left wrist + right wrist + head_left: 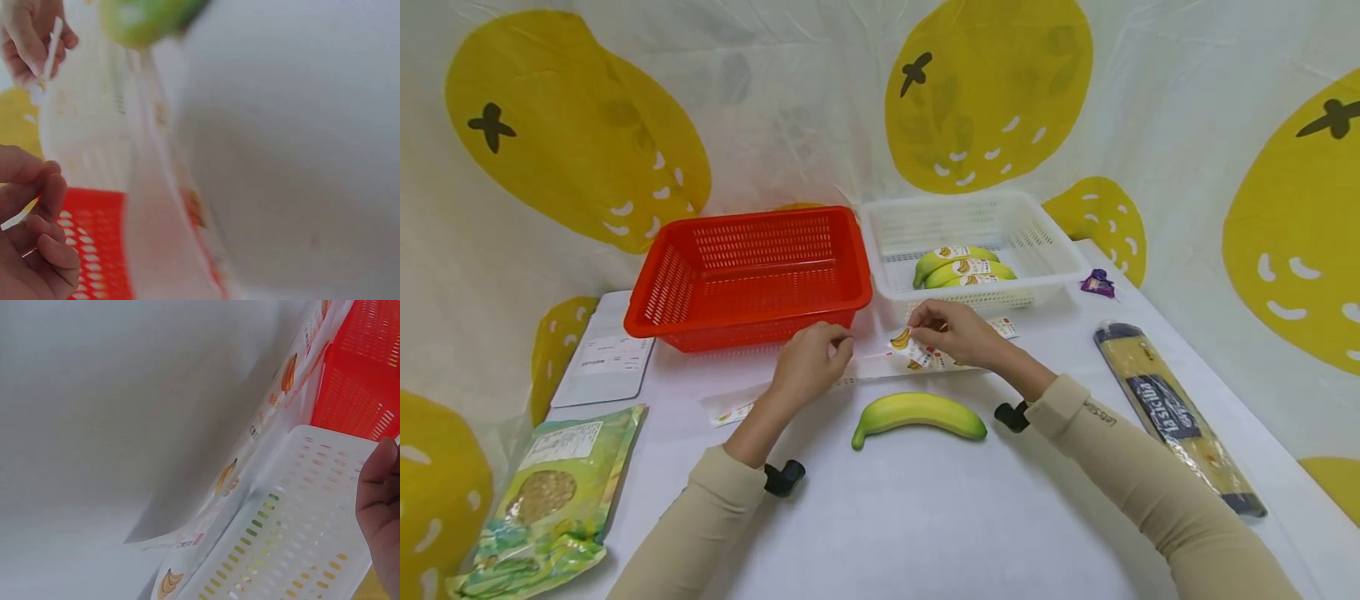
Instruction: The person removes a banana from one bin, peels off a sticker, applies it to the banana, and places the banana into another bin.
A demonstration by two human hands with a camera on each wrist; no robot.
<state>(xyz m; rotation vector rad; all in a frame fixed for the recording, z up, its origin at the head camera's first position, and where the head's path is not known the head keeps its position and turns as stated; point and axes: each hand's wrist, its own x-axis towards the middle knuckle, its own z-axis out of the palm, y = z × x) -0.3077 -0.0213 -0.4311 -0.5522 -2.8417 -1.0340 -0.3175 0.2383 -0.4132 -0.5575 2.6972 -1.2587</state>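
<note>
My right hand [947,329] pinches a small white sticker [901,340] printed with bananas between thumb and fingertips. In the left wrist view the sticker [54,47] shows edge-on. To its left, my left hand [812,358] hovers over the table, fingers loosely bent, with nothing visible in its grasp. Below both hands a long strip of banana stickers [868,368] lies across the table, its end lifting in the right wrist view. A single yellow-green banana [917,408] lies in front of the strip, with no sticker visible on it.
Behind the hands stand a red basket [748,321] and a white basket [1060,267] holding several stickered bananas [962,267]. A green food bag [561,483] and a white board [606,358] lie left. A pasta pack [1176,417] and a purple wrapper [1098,283] lie right.
</note>
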